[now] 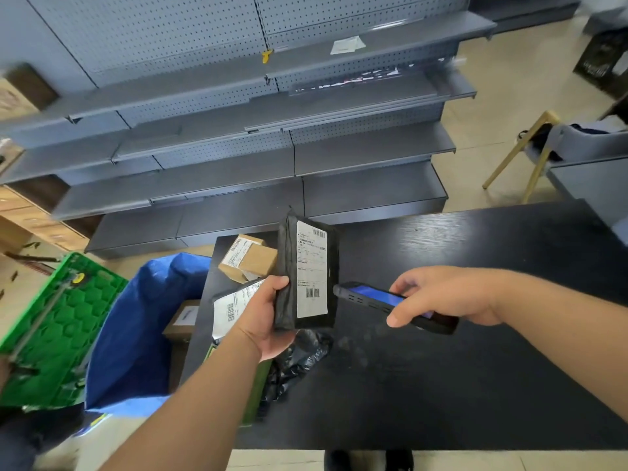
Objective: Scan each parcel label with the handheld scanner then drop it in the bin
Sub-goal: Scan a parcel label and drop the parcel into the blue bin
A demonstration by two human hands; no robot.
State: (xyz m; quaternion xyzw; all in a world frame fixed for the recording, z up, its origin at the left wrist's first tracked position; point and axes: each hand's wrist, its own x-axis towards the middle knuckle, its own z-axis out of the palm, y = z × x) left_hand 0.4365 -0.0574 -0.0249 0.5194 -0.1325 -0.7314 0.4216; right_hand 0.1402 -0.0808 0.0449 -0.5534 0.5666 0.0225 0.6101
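Observation:
My left hand (268, 317) grips a black plastic parcel (289, 266) upright above the black table (475, 351), its white label (311, 270) facing me. My right hand (445, 297) holds the black handheld scanner (380, 300), blue screen lit, with its tip just right of the label's lower barcode. A cardboard parcel (249, 258) with a label sits at the table's far left corner. Another labelled parcel (231, 309) lies partly hidden under my left hand. The blue bin bag (136, 328) stands left of the table with a cardboard box (181, 322) inside.
A crumpled black plastic bag (299, 355) lies on the table below the held parcel. A green crate (51, 328) stands left of the blue bag. Grey shelving (238, 158) runs behind the table. A wooden-legged chair (543, 147) is at the right.

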